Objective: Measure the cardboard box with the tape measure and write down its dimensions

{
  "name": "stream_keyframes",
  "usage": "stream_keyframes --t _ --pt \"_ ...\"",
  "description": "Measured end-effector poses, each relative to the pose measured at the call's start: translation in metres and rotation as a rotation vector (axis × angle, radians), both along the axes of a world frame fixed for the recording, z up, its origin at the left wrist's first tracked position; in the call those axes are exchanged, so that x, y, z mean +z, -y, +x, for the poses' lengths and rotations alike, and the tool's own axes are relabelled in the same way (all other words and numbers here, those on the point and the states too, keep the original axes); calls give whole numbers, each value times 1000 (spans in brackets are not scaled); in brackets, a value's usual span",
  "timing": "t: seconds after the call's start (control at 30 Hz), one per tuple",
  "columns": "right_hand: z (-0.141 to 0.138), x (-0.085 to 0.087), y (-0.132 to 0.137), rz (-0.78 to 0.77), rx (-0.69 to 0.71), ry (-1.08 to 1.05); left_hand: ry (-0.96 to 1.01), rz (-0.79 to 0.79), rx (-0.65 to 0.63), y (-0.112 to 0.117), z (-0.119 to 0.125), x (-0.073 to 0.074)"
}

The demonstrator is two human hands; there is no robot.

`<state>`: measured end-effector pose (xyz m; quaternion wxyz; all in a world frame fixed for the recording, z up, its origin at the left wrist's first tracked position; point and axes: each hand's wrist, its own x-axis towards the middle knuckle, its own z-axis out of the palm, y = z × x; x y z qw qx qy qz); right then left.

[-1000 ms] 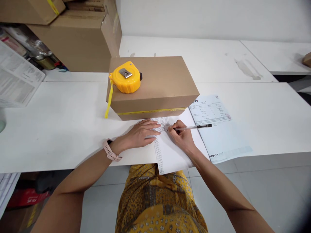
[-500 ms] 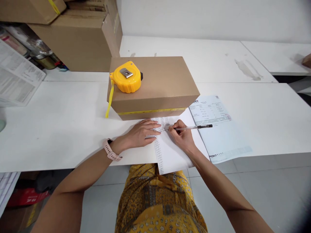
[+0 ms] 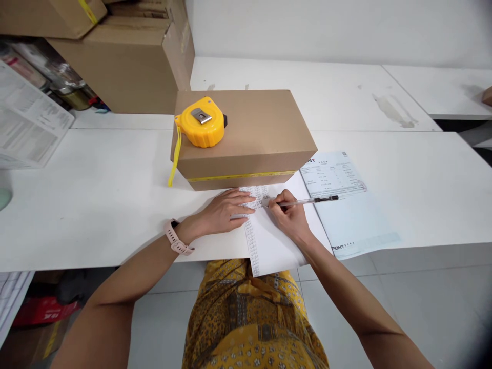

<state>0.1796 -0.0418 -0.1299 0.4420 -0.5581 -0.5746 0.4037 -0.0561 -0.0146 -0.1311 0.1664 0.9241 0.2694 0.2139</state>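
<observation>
My right hand (image 3: 289,216) is closed round a pen (image 3: 307,201), whose tip rests on a white printed sheet (image 3: 269,241) at the near edge of the white table (image 3: 96,205). My left hand (image 3: 225,210) lies flat on the same sheet with its fingers stretched out, and a pink watch sits on that wrist. Just beyond both hands stands a brown cardboard box (image 3: 253,133) with a yellow tape measure (image 3: 202,123) on its top left corner, its yellow strap hanging down the box's side.
A pale blue form (image 3: 346,205) lies to the right of the white sheet. Large cardboard boxes (image 3: 126,56) are stacked at the back left, beside jars and a leaning printed paper (image 3: 26,123). More white tables stretch behind and to the right.
Almost nothing differs. The pen hand has shifted very slightly on the sheet. The left hand and the box stay where they were.
</observation>
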Motion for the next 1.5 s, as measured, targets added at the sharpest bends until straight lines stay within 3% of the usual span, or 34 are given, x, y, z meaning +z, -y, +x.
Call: stream_keyframes --t 0.53,0.67,0.77,0.9,0.97,1.03,1.1,1.17,1.27,1.33,1.43,1.5 --pt "0 -1 0 33 -52 9 4 27 -8 -1 -1 0" --pt "12 0 2 152 -206 65 26 77 -5 -2 1 -4" --pt "36 -2 4 268 -231 293 89 201 28 2 3 -2" --pt "72 -10 4 386 -130 797 276 547 159 11 -1 22" --pt "83 -15 3 406 -105 945 344 702 292 13 -5 45" --pt "86 -19 2 415 -105 1004 375 754 493 9 -9 71" --pt "85 -22 1 422 -122 1017 383 692 699 -1 -11 94" --pt "83 -24 1 432 -141 1010 380 531 832 -15 -14 111" --pt "81 -27 0 440 -150 979 368 210 896 -38 -19 121" --pt "82 -30 -2 440 -155 952 392 98 894 -48 -21 120" --pt "82 -29 -4 443 -163 904 488 170 902 -43 -17 117" --pt "81 -22 -1 449 -204 832 557 254 880 -21 -10 116"
